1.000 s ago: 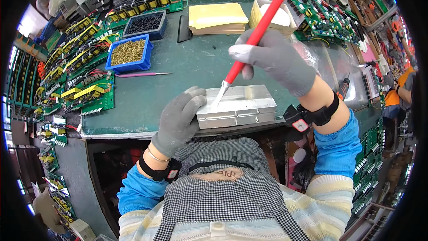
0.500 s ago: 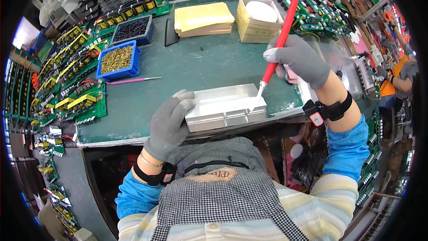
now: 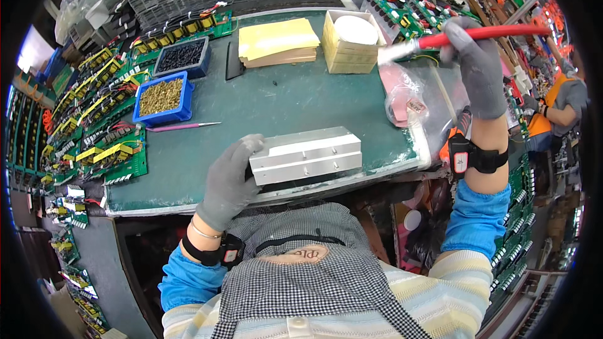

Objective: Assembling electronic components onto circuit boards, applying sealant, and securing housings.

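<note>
My left hand (image 3: 229, 176), in a grey glove, grips the left end of a silver aluminium block (image 3: 308, 158) near the bench's front edge. Several small pins or screws show on the block's near side. My gloved right hand (image 3: 478, 75) is raised at the right, closed around a brush with a long red handle (image 3: 515, 31). The brush's pale tip points left and is blurred. It is close to the right side of a cardboard box (image 3: 344, 56) that holds a round white tub or lid (image 3: 356, 30).
Yellow sheets (image 3: 276, 41) lie stacked at the back. A blue bin (image 3: 184, 102) of brass-coloured parts and a bin of black parts (image 3: 182, 55) stand left. Nearby are a thin pink tool (image 3: 182, 127) and circuit boards (image 3: 122, 157). A plastic bag (image 3: 405, 97) lies right. Another person (image 3: 565, 103) is far right.
My right hand has lifted the brush off the block and moved right, swinging its handle from upright to nearly level. The block is tipped, showing more of its near side; my left hand still grips it.
</note>
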`<state>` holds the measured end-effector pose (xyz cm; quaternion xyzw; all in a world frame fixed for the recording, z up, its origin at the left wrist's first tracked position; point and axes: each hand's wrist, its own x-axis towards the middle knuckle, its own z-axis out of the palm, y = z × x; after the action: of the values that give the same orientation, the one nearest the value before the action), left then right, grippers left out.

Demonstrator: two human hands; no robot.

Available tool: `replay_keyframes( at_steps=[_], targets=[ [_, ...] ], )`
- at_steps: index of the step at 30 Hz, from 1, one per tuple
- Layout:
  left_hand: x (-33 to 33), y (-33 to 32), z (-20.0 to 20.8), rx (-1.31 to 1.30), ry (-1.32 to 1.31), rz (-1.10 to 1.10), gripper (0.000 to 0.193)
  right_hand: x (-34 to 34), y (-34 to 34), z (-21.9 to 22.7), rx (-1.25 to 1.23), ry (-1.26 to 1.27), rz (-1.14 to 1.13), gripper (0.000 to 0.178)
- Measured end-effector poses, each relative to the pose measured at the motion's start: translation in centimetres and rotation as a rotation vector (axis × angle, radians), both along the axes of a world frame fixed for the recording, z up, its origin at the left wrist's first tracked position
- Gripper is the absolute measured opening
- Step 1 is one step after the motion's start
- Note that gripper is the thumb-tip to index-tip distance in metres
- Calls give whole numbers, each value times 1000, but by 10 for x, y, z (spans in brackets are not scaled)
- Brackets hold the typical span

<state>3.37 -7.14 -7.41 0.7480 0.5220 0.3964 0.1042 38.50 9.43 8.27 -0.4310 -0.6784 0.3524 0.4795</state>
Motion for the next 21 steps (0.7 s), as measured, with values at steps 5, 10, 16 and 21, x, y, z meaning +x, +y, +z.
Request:
replay_keyframes(
  at_steps=[5, 10, 16, 21],
  targets=[
    [-8, 11, -3, -321, -145, 37, 62, -13, 42, -18, 227, -52, 55, 23],
    [-6, 11, 1, -411, -85, 82, 72, 5, 91, -24, 225, -69, 24, 25],
    [-7, 15, 6, -473, -106, 84, 73, 2, 105, 6, 361, -301, -279, 31],
    [-8, 15, 5, -448, -111, 78, 74, -6, 129, -1, 481, -501, -341, 28]
  ],
)
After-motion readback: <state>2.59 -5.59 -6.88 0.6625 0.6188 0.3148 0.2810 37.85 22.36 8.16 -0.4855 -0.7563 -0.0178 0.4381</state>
